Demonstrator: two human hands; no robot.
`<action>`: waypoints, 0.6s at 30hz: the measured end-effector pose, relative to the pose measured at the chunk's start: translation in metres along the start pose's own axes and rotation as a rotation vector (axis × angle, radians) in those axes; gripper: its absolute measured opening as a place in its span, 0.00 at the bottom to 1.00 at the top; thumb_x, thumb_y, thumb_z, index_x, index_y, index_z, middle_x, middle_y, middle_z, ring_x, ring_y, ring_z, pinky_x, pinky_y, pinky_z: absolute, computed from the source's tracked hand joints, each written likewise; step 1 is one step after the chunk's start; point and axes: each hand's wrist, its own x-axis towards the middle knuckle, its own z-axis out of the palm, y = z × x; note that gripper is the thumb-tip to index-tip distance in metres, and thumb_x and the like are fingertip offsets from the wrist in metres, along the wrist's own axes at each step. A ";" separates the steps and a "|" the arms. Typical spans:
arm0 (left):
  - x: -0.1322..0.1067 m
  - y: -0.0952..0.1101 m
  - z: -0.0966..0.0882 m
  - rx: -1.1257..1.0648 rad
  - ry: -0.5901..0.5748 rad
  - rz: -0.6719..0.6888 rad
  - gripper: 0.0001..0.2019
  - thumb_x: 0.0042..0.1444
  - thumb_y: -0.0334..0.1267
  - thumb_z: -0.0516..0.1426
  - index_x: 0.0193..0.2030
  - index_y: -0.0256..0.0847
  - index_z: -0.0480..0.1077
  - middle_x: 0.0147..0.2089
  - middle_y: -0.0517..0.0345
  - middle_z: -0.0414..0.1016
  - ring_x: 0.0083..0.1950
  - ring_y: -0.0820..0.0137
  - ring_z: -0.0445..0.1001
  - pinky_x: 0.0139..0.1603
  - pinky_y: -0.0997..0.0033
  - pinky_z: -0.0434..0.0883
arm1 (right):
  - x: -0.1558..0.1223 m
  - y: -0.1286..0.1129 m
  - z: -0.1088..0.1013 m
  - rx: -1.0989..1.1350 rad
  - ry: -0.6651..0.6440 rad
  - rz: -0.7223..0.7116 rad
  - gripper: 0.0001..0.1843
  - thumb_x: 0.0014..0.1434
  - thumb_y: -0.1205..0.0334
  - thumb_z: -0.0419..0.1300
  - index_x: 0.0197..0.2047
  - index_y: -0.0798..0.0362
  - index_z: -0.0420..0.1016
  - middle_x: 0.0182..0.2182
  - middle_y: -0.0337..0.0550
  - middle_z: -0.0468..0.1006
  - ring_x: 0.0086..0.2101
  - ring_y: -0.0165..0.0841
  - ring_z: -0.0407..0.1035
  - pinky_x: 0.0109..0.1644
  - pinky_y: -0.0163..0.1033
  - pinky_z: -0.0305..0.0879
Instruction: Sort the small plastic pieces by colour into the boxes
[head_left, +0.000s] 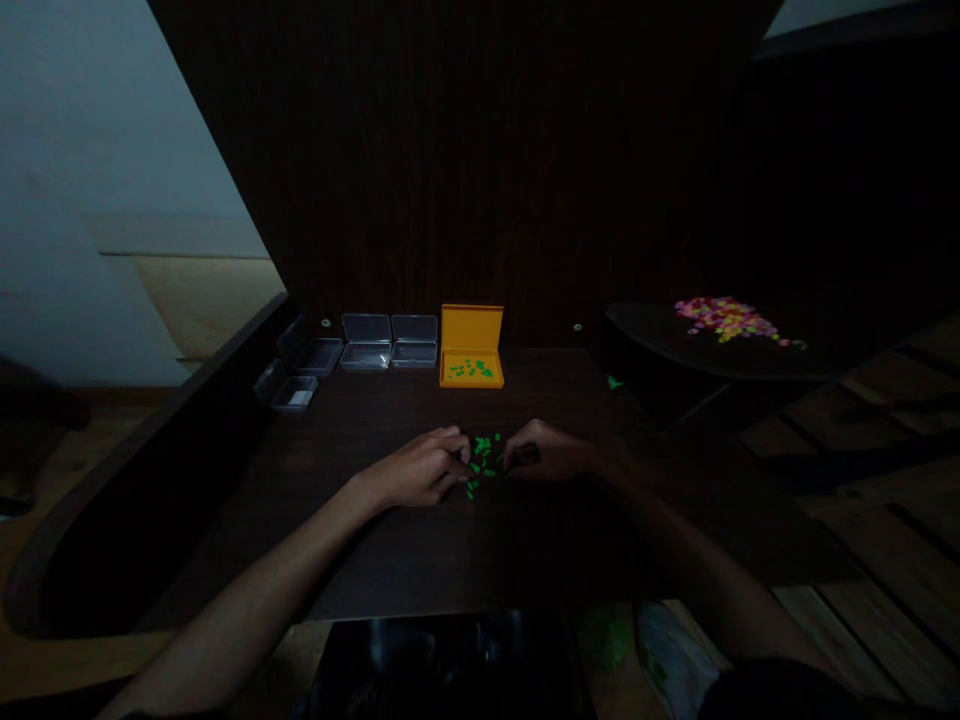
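A small heap of green pieces [484, 462] lies on the dark wooden table [420, 560] between my two hands. My left hand [422, 468] rests on the table just left of the heap, fingers curled and touching the nearest pieces. My right hand [545, 455] sits just right of the heap, fingers bent inward in a loose pinch; what they hold is too dark to make out. Behind the heap stands an open orange box [472, 350] with several green pieces inside it.
Several clear plastic boxes [367, 344] stand open along the table's far left edge. One green piece [614, 382] lies apart at the right. A dark tray [660, 345] at the far right carries a pile of mixed coloured pieces [724, 318]. A dark wall panel rises behind.
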 end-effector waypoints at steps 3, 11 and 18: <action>0.000 0.001 0.001 -0.006 0.021 0.005 0.11 0.61 0.29 0.52 0.38 0.40 0.76 0.41 0.53 0.69 0.45 0.66 0.66 0.47 0.67 0.65 | 0.001 -0.001 0.001 -0.011 0.005 0.007 0.09 0.53 0.63 0.61 0.34 0.57 0.80 0.21 0.36 0.72 0.22 0.25 0.61 0.28 0.30 0.58; 0.003 0.007 0.006 -0.104 0.057 -0.010 0.08 0.62 0.36 0.55 0.41 0.39 0.76 0.40 0.54 0.71 0.45 0.67 0.68 0.48 0.68 0.66 | 0.002 -0.001 0.001 -0.012 0.063 0.042 0.09 0.54 0.63 0.60 0.34 0.58 0.79 0.22 0.35 0.70 0.23 0.25 0.60 0.28 0.30 0.57; 0.004 0.006 0.017 -0.119 0.048 -0.009 0.08 0.62 0.38 0.56 0.41 0.41 0.76 0.41 0.53 0.72 0.47 0.65 0.69 0.51 0.64 0.65 | 0.002 -0.001 0.001 -0.024 0.070 0.044 0.08 0.54 0.63 0.60 0.34 0.56 0.79 0.22 0.35 0.71 0.23 0.25 0.61 0.28 0.30 0.57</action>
